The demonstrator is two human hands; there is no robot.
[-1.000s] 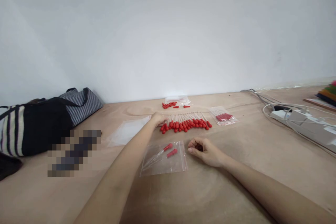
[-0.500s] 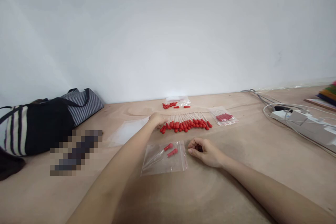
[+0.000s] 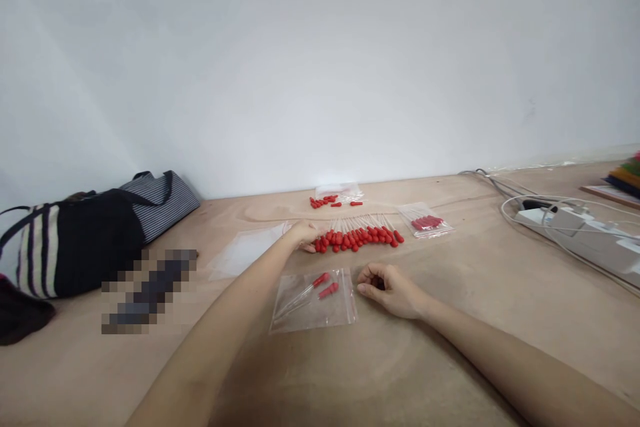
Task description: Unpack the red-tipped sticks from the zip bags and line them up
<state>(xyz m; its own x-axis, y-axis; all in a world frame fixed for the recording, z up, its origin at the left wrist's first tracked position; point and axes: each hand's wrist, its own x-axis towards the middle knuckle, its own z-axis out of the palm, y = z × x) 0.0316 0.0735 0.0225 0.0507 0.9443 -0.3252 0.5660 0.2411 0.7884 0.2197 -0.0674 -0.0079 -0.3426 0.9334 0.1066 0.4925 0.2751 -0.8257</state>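
A row of droppers (image 3: 357, 237) with red bulbs and thin pale stems lies side by side, bulbs toward me. At its left end my left hand (image 3: 300, 235) rests against the outermost droppers, its visible fingers extended and apart. Some of its fingers are hidden. My right hand (image 3: 390, 288) lies on the table, loosely curled, with a gap between thumb and fingers and nothing seen in it. To its left, a clear zip bag (image 3: 345, 317) holds two red-bulbed droppers.
Stacked clear bags (image 3: 235, 253) lie under my left forearm. Another bag of droppers (image 3: 426, 221) lies right of the row. Loose red bulbs (image 3: 323, 201) sit near the wall. A power strip (image 3: 575, 233) with cables is at right, a black bag (image 3: 95, 240) at left.
My left hand has shifted slightly right, and the row's left-end droppers now sit closer in. My right hand and the bag with two droppers stay in place.
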